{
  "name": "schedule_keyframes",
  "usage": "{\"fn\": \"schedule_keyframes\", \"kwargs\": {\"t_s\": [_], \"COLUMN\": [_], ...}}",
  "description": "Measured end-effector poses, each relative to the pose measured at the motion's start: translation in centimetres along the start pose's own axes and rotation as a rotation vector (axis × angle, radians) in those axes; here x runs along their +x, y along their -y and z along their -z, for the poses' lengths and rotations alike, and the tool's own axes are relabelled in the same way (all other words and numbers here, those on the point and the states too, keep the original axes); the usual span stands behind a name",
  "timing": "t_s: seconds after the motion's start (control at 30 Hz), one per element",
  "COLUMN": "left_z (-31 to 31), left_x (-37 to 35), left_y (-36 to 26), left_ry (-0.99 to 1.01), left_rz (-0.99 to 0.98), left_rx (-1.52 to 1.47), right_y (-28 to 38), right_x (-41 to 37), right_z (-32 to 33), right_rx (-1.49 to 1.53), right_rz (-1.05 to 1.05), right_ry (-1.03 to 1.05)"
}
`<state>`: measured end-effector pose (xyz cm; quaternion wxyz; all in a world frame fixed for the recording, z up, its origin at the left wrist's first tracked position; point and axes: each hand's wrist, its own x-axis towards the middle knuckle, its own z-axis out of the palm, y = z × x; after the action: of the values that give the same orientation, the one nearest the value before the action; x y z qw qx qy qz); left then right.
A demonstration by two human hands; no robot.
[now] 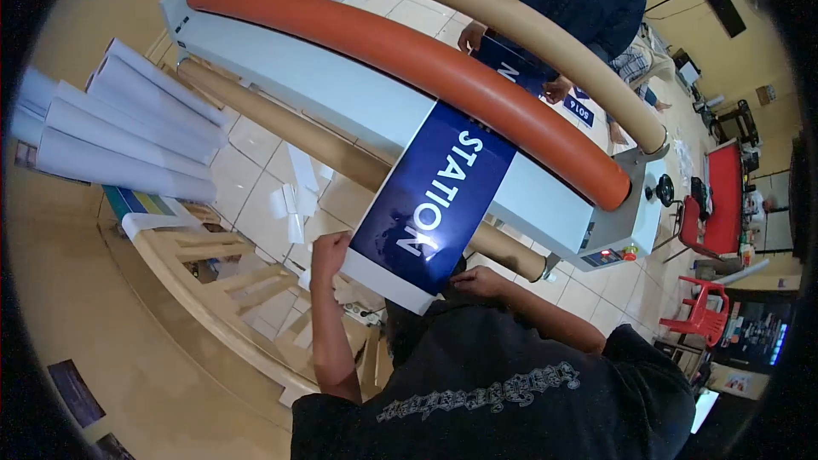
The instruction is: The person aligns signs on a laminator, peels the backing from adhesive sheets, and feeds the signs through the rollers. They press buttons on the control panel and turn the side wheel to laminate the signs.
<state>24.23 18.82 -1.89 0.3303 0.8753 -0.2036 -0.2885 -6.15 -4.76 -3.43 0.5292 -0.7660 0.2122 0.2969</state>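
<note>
A blue sign panel (434, 196) with white lettering reading "STATION" lies across the bed of a roller laminating machine and runs under its orange-red roller (409, 72). Along its near end is a white strip (385, 281). My left hand (331, 255) is closed at the left near corner of the panel, fingers curled at its edge. At the right near corner, my right hand (479, 282) is closed on the panel's edge, its fingertips partly hidden. On the far side of the roller, a co-worker's hands (557, 89) touch another stretch of blue panel (509, 68).
Tan cardboard tubes run above (477, 0) and below (281, 115) the roller. Rolls of white material (128, 128) stand at left by a wooden frame (213, 290). A red emergency button (630, 252) sits at the machine's right end, near a red plastic chair (703, 307).
</note>
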Motion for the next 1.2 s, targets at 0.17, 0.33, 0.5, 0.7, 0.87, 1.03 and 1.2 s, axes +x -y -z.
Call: {"fn": "schedule_keyframes", "kwargs": {"t_s": [0.17, 0.33, 0.5, 0.7, 0.87, 1.03, 1.2], "left_z": [-0.4, -2.4, -4.7, -5.1, -5.7, -5.4, -5.7], "left_x": [1.2, 5.2, 10.6, 11.6, 11.0, 10.2, 10.2], "left_y": [-1.5, -6.4, -9.0, -9.7, -9.1, -9.0, -8.0], "left_ry": [-0.025, -0.067, -0.065, 0.084, 0.194, 0.16, 0.098], "left_rz": [0.002, -0.178, -0.211, -0.174, -0.053, -0.057, -0.185], "left_rx": [0.007, -0.057, -0.004, -0.091, -0.319, -0.191, -0.176], "right_y": [-6.5, -5.3, -1.3, -1.2, -2.6, -2.3, -0.8], "right_x": [1.4, 1.2, -0.7, -0.5, 0.5, 0.9, 0.8], "right_z": [1.3, 4.2, 6.3, 5.1, 4.0, 2.9, 2.1], "right_rx": [0.514, 0.795, 1.166, 1.06, 1.008, 1.009, 0.999], "right_rz": [0.044, -0.017, -0.06, 0.027, 0.003, 0.008, 0.033], "right_ry": [-0.314, -0.337, -0.308, -0.214, -0.234, -0.234, -0.242]}}
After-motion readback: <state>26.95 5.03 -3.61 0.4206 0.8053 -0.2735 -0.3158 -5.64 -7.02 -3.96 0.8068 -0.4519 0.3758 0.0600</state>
